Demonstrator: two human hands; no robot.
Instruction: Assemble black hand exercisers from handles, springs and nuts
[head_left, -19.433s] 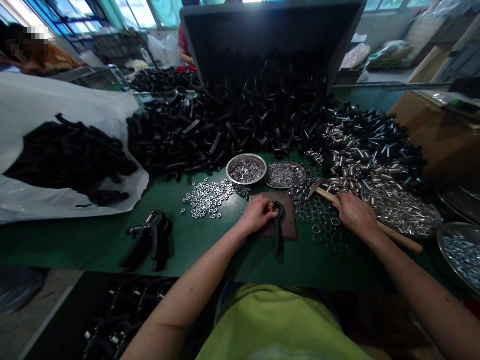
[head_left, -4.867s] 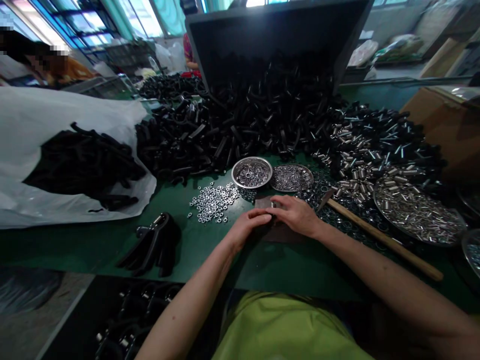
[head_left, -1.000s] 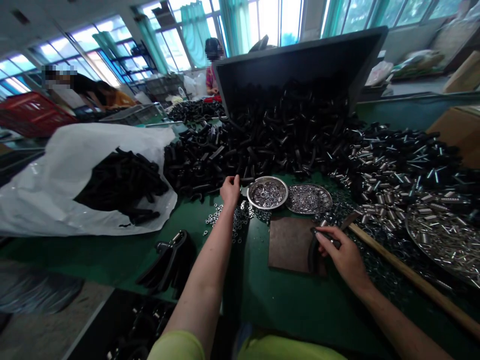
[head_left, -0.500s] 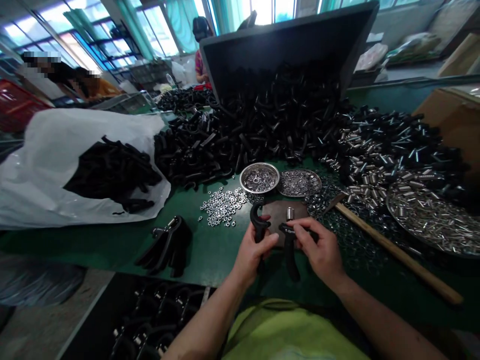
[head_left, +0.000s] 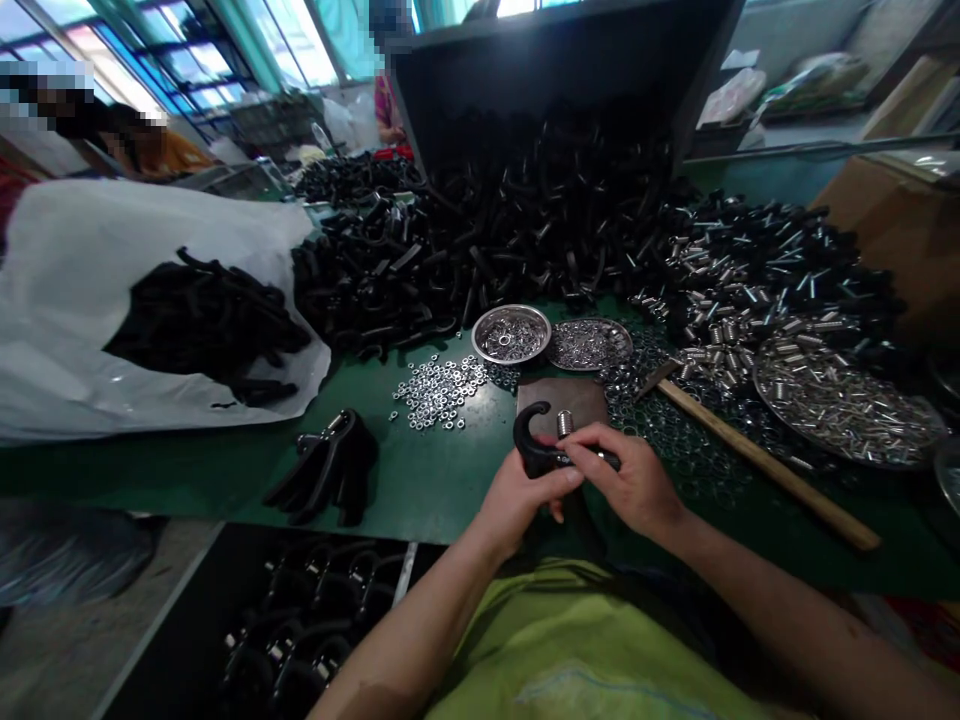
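Note:
My left hand [head_left: 516, 503] is closed around a black hook-shaped part [head_left: 523, 440], its curved end pointing up. In my right hand [head_left: 637, 483], thumb and fingers pinch a second black part [head_left: 611, 459], mostly covered by the fingers. The two parts meet between my hands; how they join there is hidden. Just behind the fingers a coiled metal spring [head_left: 565, 423] stands upright by a flat brown plate [head_left: 551, 392]. To the left, several black clamp-like pieces [head_left: 334, 465] lean together on the green table [head_left: 427, 470].
Loose nuts [head_left: 439, 390] lie beside a steel bowl [head_left: 478, 345] and a dish of small metal parts [head_left: 592, 345]. A wooden-handled hammer [head_left: 772, 455] rests at right, near a tray of pins [head_left: 847, 410]. Black parts [head_left: 480, 240] pile up behind; a white bag [head_left: 60, 300] lies left.
My hands have come together, bringing the two black parts from apart into contact. The hook-shaped part has turned in my left hand. The whole view has shifted slightly.

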